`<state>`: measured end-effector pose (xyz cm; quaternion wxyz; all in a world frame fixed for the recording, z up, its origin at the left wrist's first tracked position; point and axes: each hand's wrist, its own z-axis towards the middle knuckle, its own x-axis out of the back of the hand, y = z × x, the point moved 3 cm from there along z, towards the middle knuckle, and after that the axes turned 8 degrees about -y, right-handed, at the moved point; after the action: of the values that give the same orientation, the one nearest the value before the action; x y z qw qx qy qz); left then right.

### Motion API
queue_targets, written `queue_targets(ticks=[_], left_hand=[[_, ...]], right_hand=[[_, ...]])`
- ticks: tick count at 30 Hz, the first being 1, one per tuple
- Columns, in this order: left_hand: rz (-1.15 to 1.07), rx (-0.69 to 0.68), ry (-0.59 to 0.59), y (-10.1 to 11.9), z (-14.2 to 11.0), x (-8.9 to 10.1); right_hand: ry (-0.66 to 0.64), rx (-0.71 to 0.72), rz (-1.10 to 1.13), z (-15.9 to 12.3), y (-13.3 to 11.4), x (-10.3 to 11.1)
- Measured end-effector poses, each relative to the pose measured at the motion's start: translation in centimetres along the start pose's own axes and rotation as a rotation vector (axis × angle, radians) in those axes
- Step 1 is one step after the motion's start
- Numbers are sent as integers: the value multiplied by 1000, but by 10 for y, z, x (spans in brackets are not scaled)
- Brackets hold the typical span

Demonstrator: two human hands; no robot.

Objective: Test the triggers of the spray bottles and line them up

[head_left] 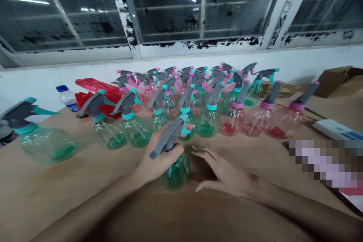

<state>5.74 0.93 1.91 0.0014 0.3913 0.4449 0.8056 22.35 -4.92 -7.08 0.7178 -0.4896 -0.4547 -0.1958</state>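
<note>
My left hand (163,157) is wrapped round the neck of a green spray bottle (176,172) with a grey and teal trigger head, upright on the table near me. Its trigger side faces away from me. Just right of that bottle, my right hand (219,170) rests low with the fingers apart, holding nothing. Behind both hands stands a row of similar bottles, among them a green spray bottle (208,124) with a teal collar and a pink spray bottle (231,121) with a pink collar. Coloured liquid lies in the bottom of several.
More spray bottles crowd toward the wall. One green bottle (47,143) stands apart at left. Behind it are a red plastic bag (99,90) and a blue-capped bottle (68,98). At right are a cardboard box (340,81) and a white box (337,130).
</note>
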Motion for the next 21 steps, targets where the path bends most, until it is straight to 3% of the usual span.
queue_targets(ticks=[5, 21], left_hand=[[-104, 15, 7, -8, 9, 12], [-79, 106, -5, -16, 7, 12]], right_hand=[[-64, -9, -68, -1, 21, -4], [-47, 33, -60, 0, 24, -8]])
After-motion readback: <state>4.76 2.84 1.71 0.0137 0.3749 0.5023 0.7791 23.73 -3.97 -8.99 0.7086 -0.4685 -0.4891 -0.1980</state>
